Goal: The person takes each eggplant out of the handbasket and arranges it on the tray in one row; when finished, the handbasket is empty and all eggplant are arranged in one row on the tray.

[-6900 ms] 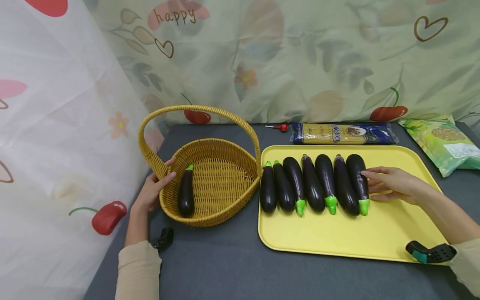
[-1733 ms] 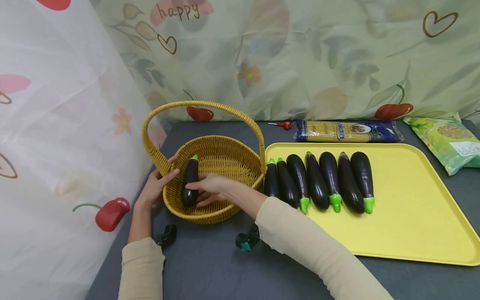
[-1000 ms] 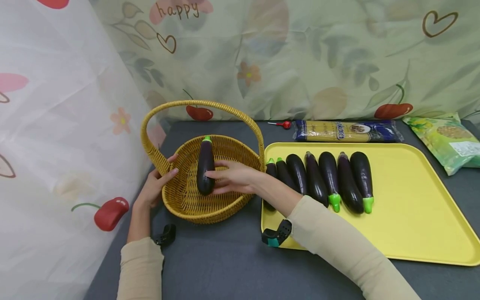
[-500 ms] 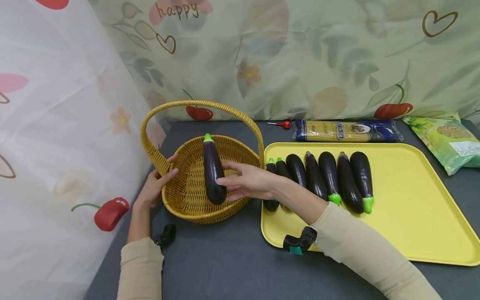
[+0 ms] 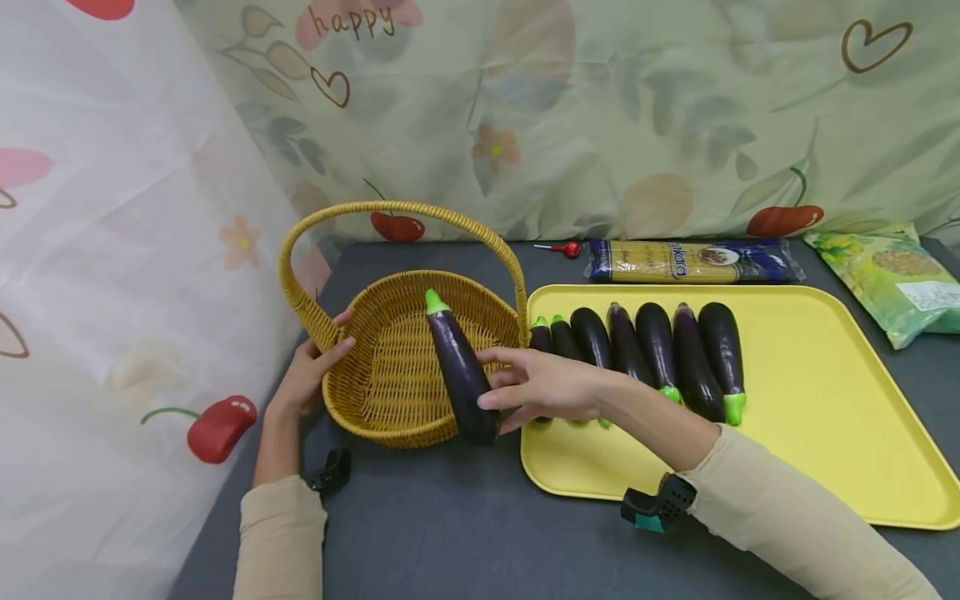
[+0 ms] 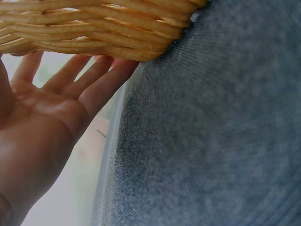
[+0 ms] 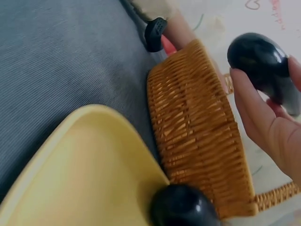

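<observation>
My right hand [image 5: 547, 385] holds a glossy dark eggplant [image 5: 456, 362] with a green stem end, thumb on one side and fingers on the other. The eggplant tilts over the front right rim of the wicker basket [image 5: 390, 375], stem end toward the back; the right wrist view shows its rounded end [image 7: 256, 56] up above the basket wall. At the basket's left side my left hand [image 5: 303, 379] grips the rim by the foot of the handle. In the left wrist view its fingers [image 6: 101, 92] reach up against the woven wall [image 6: 94, 28].
Several eggplants [image 5: 656, 346] lie in a row on the yellow tray [image 5: 825, 433], right of the basket; my right forearm covers some of them. Behind stand a lollipop [image 5: 570, 249], a spaghetti pack [image 5: 693, 261] and a green bag [image 5: 888, 279]. Patterned cloth hangs behind and left.
My right hand went from the tray's rightmost eggplant to the basket, took hold of the eggplant inside, lifted it and carried it right and toward me. My left hand stayed on the rim.
</observation>
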`<state>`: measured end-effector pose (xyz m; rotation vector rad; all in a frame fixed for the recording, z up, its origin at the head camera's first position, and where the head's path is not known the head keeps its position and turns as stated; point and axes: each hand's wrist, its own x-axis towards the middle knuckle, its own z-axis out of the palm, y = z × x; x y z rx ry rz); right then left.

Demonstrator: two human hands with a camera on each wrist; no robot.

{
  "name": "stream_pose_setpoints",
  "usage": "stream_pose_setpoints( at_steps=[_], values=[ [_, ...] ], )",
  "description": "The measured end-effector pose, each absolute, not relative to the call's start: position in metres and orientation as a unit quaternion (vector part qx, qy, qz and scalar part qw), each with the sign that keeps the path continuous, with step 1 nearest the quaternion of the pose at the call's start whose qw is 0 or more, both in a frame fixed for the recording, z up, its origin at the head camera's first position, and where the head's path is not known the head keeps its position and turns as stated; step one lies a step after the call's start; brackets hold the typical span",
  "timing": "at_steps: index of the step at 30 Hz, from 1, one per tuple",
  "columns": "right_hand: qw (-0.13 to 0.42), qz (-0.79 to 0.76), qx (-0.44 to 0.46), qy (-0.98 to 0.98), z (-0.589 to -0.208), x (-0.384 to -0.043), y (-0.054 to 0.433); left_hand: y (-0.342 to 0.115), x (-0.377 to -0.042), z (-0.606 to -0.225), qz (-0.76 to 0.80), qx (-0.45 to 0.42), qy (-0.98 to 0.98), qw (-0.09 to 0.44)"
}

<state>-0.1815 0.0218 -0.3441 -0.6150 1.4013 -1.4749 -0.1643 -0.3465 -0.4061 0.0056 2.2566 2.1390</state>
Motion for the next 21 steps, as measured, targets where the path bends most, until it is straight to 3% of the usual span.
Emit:
stream_pose_setpoints(
  at_steps=[14, 21],
  values=[
    [0.508, -0.555, -0.291, 0.591, -0.361, -0.173, 0.094, -0.347, -0.166, -0.407, 0.687, 0.003, 0.726, 0.016],
    [0.494, -0.543, -0.255, 0.630, -0.362, -0.175, 0.135, -0.348, -0.165, -0.408, 0.685, 0.009, 0.729, 0.012]
  ],
)
